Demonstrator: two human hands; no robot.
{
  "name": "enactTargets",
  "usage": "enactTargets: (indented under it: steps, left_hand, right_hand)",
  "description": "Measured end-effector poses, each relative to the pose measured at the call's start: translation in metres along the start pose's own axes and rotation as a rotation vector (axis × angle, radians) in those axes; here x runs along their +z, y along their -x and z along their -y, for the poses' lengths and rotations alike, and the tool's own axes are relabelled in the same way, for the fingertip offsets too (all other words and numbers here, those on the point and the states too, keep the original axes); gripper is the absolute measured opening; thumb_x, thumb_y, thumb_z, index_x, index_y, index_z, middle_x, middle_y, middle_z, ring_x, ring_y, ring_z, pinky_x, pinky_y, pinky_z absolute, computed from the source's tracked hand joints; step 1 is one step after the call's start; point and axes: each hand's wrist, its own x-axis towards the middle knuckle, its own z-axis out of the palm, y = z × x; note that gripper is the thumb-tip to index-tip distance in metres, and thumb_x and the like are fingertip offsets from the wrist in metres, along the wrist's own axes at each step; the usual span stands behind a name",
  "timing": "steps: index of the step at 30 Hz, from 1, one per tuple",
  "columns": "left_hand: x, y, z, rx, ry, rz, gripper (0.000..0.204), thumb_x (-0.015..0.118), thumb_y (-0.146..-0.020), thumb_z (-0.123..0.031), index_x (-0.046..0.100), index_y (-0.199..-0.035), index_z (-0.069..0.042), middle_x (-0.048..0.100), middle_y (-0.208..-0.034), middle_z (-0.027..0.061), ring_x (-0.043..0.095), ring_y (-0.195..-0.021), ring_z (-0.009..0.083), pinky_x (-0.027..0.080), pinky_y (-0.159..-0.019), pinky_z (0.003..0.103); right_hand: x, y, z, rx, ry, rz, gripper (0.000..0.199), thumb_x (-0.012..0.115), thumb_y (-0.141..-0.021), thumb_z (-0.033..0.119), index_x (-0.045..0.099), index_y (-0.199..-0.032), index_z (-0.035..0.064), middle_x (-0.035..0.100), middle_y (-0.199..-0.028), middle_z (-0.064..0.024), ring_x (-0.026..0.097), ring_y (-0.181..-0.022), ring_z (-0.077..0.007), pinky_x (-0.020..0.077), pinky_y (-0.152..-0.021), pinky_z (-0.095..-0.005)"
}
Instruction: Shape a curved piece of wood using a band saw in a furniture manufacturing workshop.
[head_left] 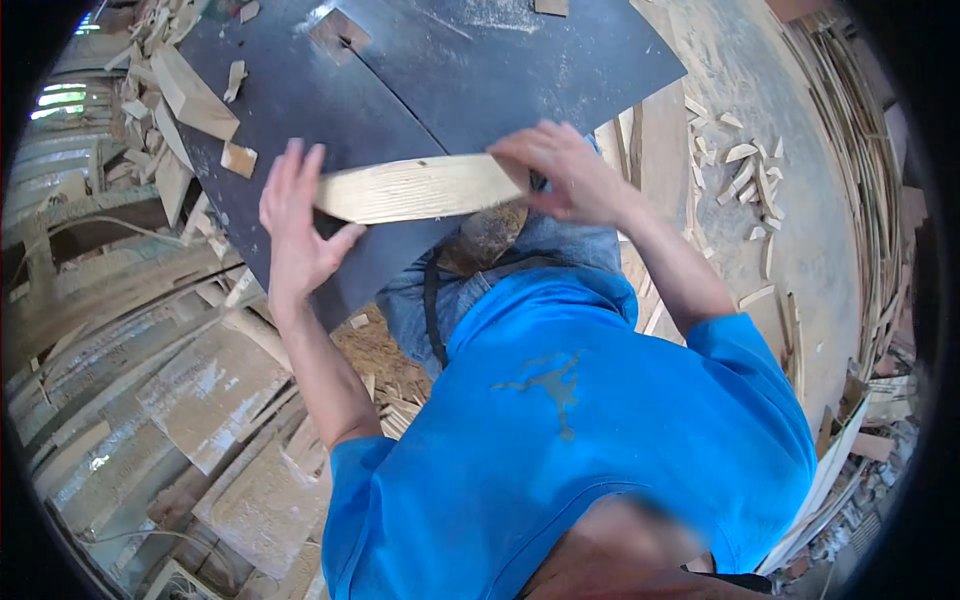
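A pale, gently curved wooden block point(420, 190) with ridged grain lies level over the near edge of a dark, flat machine table point(450, 75). Its right end is between the fingers and thumb of my right hand point(570, 175), which is closed on it. At the other end is my left hand point(300, 230), its fingers stretched upward and slightly blurred. The left thumb is spread away from them, close under the block's lower edge. Whether the left palm presses on the block's end I cannot tell. A narrow slot runs through the table to a square insert point(340, 36).
Wood offcuts point(195, 95) are heaped along the table's left edge, with a small chunk point(238, 159) on its surface. Several curved scraps point(742, 180) lie on the pale surface to the right. Long thin strips point(850, 170) are stacked at far right. Boards point(215, 395) cover the lower left.
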Motion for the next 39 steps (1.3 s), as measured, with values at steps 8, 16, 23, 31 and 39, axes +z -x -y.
enactTargets:
  steps: [8, 16, 23, 31, 39]
  left_hand:
    - [0.019, 0.045, -0.047, -0.269, 0.015, -0.088, 0.077, 0.098, -0.067, -0.031, 0.068, -0.132, -0.002, 0.071, -0.114, 0.0159, 0.066, -0.107, 0.0373, 0.055, -0.093, 0.047]
    - [0.069, 0.061, -0.133, -0.517, 0.284, -0.099, 0.078, 0.088, -0.082, -0.024, 0.051, -0.145, 0.004, 0.058, -0.130, 0.0241, 0.056, -0.123, 0.0432, 0.048, -0.106, 0.051]
    - [0.087, 0.047, -0.141, -0.537, 0.286, -0.267, 0.077, 0.086, -0.084, -0.021, 0.049, -0.146, 0.006, 0.056, -0.128, 0.0247, 0.055, -0.123, 0.0440, 0.048, -0.105, 0.053]
    - [0.097, 0.039, -0.150, -0.517, 0.374, -0.318, 0.087, 0.078, -0.088, -0.017, 0.034, -0.155, 0.014, 0.043, -0.145, 0.0324, 0.043, -0.134, 0.0487, 0.036, -0.116, 0.057]
    - [0.103, 0.040, -0.147, -0.534, 0.412, -0.283, 0.091, 0.077, -0.090, -0.020, 0.029, -0.158, 0.014, 0.040, -0.150, 0.0329, 0.040, -0.138, 0.0496, 0.033, -0.117, 0.058]
  right_hand:
    - [0.039, -0.015, 0.013, 0.316, 0.030, -0.478, 0.053, 0.081, -0.084, 0.015, 0.065, -0.135, 0.0070, 0.070, -0.116, -0.0144, 0.065, -0.107, -0.0361, 0.0519, -0.093, -0.0467]
    - [0.067, -0.014, 0.059, 0.158, -0.031, -0.289, 0.056, 0.078, -0.092, 0.031, 0.062, -0.138, 0.0030, 0.069, -0.129, -0.0142, 0.061, -0.116, -0.0367, 0.0475, -0.095, -0.0470]
    - [0.070, -0.026, 0.058, 0.162, -0.037, -0.181, 0.069, 0.076, -0.096, 0.031, 0.050, -0.157, 0.0114, 0.065, -0.144, -0.0096, 0.056, -0.125, -0.0326, 0.0376, -0.102, -0.0453]
    - [0.076, -0.036, 0.048, 0.177, -0.019, -0.263, 0.055, 0.078, -0.092, 0.017, 0.064, -0.145, 0.0150, 0.071, -0.137, -0.0009, 0.059, -0.120, -0.0250, 0.0344, -0.099, -0.0419]
    - [0.080, -0.038, 0.046, 0.188, 0.011, -0.318, 0.041, 0.077, -0.092, 0.013, 0.073, -0.133, 0.0164, 0.073, -0.135, 0.0028, 0.061, -0.117, -0.0218, 0.0321, -0.097, -0.0406]
